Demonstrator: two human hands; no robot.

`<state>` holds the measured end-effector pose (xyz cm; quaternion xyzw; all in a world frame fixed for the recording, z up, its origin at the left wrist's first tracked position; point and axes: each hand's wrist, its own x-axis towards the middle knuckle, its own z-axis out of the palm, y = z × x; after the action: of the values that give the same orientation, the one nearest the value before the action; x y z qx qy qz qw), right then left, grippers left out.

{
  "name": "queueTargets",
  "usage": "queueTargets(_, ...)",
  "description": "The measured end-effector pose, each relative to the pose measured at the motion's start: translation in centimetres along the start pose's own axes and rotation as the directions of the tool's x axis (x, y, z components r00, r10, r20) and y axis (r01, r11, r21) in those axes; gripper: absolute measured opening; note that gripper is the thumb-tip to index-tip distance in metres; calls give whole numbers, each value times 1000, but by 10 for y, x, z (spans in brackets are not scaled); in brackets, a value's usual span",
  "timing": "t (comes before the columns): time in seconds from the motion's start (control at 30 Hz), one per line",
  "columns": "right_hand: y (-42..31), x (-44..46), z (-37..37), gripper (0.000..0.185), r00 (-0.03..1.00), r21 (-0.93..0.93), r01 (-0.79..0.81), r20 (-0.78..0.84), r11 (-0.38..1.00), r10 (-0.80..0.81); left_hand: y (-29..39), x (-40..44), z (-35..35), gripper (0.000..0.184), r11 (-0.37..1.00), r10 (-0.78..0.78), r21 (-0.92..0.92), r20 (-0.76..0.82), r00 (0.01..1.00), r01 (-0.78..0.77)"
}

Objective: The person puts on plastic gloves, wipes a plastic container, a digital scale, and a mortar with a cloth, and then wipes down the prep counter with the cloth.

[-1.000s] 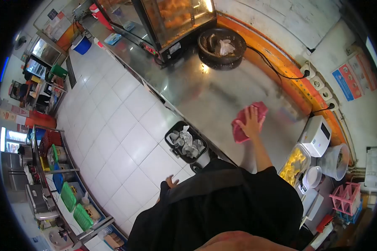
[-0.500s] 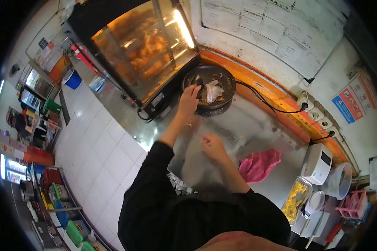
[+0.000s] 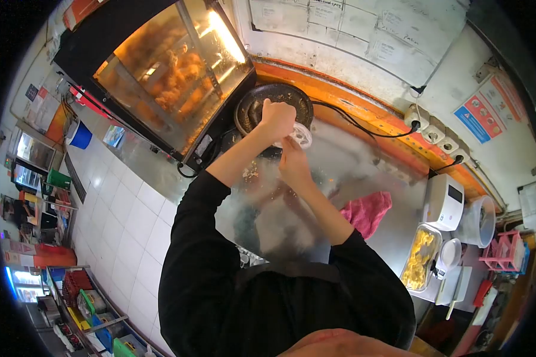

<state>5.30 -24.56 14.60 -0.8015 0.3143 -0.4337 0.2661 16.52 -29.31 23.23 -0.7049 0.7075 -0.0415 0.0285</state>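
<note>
Metal counter [image 3: 339,154] beneath a pale wall [image 3: 274,44], viewed from above, with 12 o'clock toward the top of the view. At 10 o'clock from the dark bowl [image 3: 302,105], a lit food cabinet [image 3: 199,44]; between 4 and 5 o'clock, a crumpled pink cloth [image 3: 368,213] on the counter. White plastic [image 3: 302,135], bunched, at the bowl's 4 o'clock edge. Left hand [image 3: 277,119], at 10 o'clock to the plastic: fingers curled closed, any contents hidden from view. Right hand [image 3: 293,157], at 6 o'clock: fingertips together, apparently pinching the near edge. Judged by look: thin, light, limp sheet, perhaps slippery if greasy and easily torn; best taken by a gathered fold between thumb and fingers. By contrast, a probably heavy, rigid bowl, best steadied by its rim at 3 and 9 o'clock.
</note>
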Motion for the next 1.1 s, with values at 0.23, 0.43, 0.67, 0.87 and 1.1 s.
queueTargets(0.23,16,-11,11,34,954,1,-156,259,988,151,48,-53,-17,10,996,44,-78,-4,999,-44)
queueTargets(0.43,33,-19,7,27,873,875,-475,455,99,175,79,-106,-4,23,858,-38,-356,-764,644,-371)
queueTargets(0.67,39,-44,10,25,784,842,-459,534,-285,315,77,-141,44,21,742,-330,-615,-683,651,-269)
queueTargets(0.87,15,-42,1,39,829,885,-426,465,-187,310,61,-131,62,18,779,-384,-587,-724,574,-220)
queueTargets(1.1,41,-43,11,53,877,691,-349,479,-633,40,67,-138,78,7,758,-223,-543,-737,638,-362)
